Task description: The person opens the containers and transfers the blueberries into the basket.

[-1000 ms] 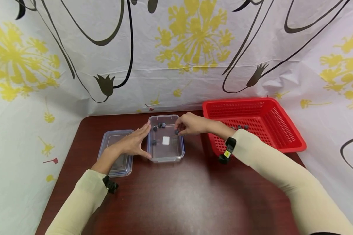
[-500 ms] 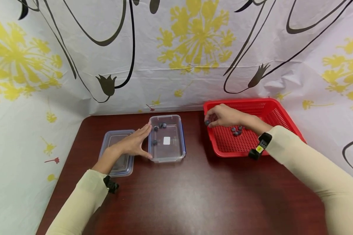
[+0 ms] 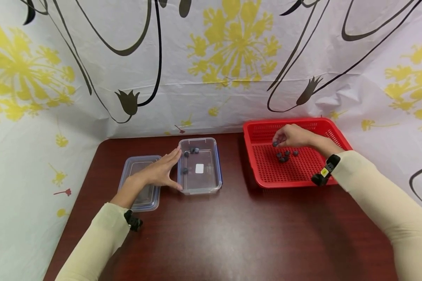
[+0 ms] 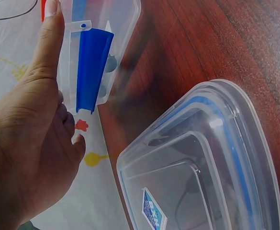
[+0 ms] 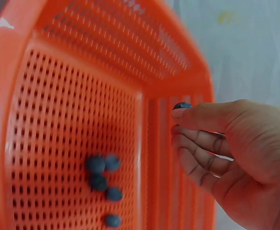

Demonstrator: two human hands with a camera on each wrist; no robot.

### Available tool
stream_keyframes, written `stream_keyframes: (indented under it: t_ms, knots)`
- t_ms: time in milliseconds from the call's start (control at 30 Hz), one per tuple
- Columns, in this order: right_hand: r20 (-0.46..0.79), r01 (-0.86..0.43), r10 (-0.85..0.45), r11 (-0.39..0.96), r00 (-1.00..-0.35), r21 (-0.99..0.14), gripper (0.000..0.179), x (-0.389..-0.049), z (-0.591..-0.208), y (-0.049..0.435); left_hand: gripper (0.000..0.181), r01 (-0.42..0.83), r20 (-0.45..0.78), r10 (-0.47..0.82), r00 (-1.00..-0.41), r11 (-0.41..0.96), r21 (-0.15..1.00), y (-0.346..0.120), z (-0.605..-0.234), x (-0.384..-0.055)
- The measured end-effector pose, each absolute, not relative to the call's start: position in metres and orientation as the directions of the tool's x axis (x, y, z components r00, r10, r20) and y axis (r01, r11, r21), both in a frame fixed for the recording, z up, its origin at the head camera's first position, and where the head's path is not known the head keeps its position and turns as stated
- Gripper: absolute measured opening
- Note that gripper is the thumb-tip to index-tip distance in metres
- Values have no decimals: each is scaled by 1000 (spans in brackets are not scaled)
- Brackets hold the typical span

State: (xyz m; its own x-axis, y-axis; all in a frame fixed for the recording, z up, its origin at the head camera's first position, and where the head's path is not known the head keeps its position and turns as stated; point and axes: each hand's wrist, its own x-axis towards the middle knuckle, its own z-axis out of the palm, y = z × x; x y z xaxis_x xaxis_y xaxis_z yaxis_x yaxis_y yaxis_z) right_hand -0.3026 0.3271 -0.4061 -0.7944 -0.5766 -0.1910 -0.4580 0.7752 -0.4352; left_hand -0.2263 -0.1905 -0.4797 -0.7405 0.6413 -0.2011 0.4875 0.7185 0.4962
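Observation:
In the head view my right hand (image 3: 294,136) is over the red basket (image 3: 258,171), pinching a blueberry (image 3: 275,144) between thumb and fingertips. The right wrist view shows this blueberry (image 5: 182,106) partly covered by the thumb. Below, several blueberries (image 5: 97,182) lie on the basket's perforated floor. My left hand (image 3: 159,170), thumb and fingers spread, rests against the left side of the clear plastic container (image 3: 205,183). Several blueberries (image 3: 196,150) sit inside that container, along its left and back. In the left wrist view the container's blue side clip (image 4: 93,67) is beside the thumb.
A clear lid (image 3: 145,197) with a blue seal lies on the dark wooden table (image 3: 211,234), partly under my left forearm. Behind the table hangs a white sheet (image 3: 183,78) with a yellow and dark flower print.
My right hand has carried the blueberry from the container rightward, across the basket's left rim, to over the basket's middle. My left hand stays against the container.

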Motion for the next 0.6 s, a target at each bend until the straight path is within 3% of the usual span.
stream_keyframes:
  t_ms: [600]
  knots:
    - [-346,-346,-459,874,-818,-340,13,-312,-440,391,138,493,-189,647,-739,710,503,-191,-482,-227]
